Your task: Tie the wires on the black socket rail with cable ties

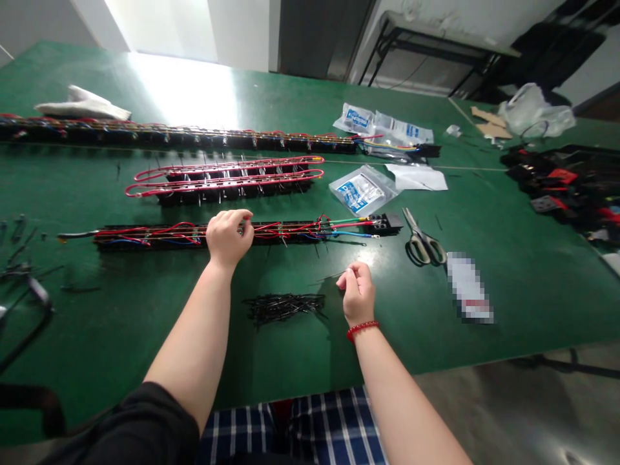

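My left hand (228, 239) is curled over the middle of a long black strip (300, 231) with red, blue and other coloured wires along its top. Its fingers are closed, and what they grip is hidden. At the strip's right end are green, red and blue leads and a black connector block (385, 224). Lower right, my right hand (357, 290) pinches a thin dark cable tie (332, 276) that points left. Just left of that hand lies a pile of black cable ties (285, 308) on the green table (290, 361).
Behind are a strip with red looped wires (237, 177) and a longer wired strip (194, 137). Scissors (422, 242) lie right of the near strip, with plastic bags (363, 188) and white paper (417, 177) beyond. Black and red parts (566, 184) crowd the far right.
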A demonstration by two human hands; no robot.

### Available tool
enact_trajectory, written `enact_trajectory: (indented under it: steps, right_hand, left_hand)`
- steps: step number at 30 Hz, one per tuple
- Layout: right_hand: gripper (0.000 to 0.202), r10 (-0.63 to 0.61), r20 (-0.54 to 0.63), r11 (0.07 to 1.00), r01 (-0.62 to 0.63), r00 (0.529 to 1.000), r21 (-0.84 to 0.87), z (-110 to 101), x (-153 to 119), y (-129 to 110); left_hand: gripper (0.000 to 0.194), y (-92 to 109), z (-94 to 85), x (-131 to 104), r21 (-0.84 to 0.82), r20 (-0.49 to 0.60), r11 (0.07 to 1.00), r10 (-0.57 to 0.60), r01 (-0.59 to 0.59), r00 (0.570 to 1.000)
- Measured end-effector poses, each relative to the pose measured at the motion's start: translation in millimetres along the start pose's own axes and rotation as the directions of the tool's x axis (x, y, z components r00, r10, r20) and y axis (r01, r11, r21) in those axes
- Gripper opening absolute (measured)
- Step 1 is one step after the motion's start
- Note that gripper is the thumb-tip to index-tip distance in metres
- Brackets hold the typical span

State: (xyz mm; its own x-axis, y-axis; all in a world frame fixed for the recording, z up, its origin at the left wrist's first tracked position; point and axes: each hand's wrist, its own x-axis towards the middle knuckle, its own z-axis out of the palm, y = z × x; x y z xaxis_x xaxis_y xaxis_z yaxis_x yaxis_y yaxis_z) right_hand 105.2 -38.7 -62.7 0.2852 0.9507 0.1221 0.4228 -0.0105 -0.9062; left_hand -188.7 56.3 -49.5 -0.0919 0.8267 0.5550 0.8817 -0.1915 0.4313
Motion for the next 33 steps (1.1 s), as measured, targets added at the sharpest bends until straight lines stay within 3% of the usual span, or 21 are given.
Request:
enact_trajectory:
  steps: [5, 10, 13, 15, 17, 22, 27, 33]
  right_hand:
    - [0.013, 0.006, 0.009, 1.0, -0.006, 1.0, 0.005, -2, 1, 1]
    - [0.014, 0.019, 0.021, 0.994, -0.021, 1.0, 0.106, -3, 1, 0]
    - [0.013, 0.007, -0.068, 0.98, 0.007, 0.998, 0.2, 3, 2, -9]
    - [0.012, -0.047, -0.114, 0.968, 0.073, 0.992, 0.239, 13, 7, -23]
    - [0.011, -0.128, -0.077, 0.956, 0.144, 0.989, 0.257, 28, 21, -40]
    - [0.011, -0.25, -0.071, 0.914, 0.26, 0.966, 0.313, 76, 72, -70]
    - [0.013, -0.313, -0.049, 0.913, 0.315, 0.948, 0.259, 110, 96, -60]
    - [0.012, -0.402, 0.052, 0.914, 0.398, 0.914, 0.074, 117, 93, -50]
  left_hand:
    - [0.014, -3, 3.9, 4, 0.079, 0.149, 0.994, 0.061, -0.073, 0.987]
    - [0.012, -2, 4.7, 3, 0.091, 0.147, 0.992, 0.073, -0.087, 0.986]
    - [0.014, -1, 4.0, 4, 0.095, 0.15, 0.992, 0.064, -0.079, 0.987]
    - [0.016, -1, 3.5, 4, 0.096, 0.153, 0.992, 0.067, -0.082, 0.986]
    - [0.018, 0, 3.1, 4, 0.094, 0.151, 0.992, 0.073, -0.088, 0.986]
    - [0.017, 2, 3.1, 3, 0.089, 0.132, 0.992, 0.082, -0.094, 0.988]
    - [0.019, 3, 3.7, 3, 0.05, 0.148, 0.994, 0.091, -0.099, 0.985]
    - [0.019, 4, 4.0, 4, 0.05, 0.161, 0.996, 0.071, -0.08, 0.984]
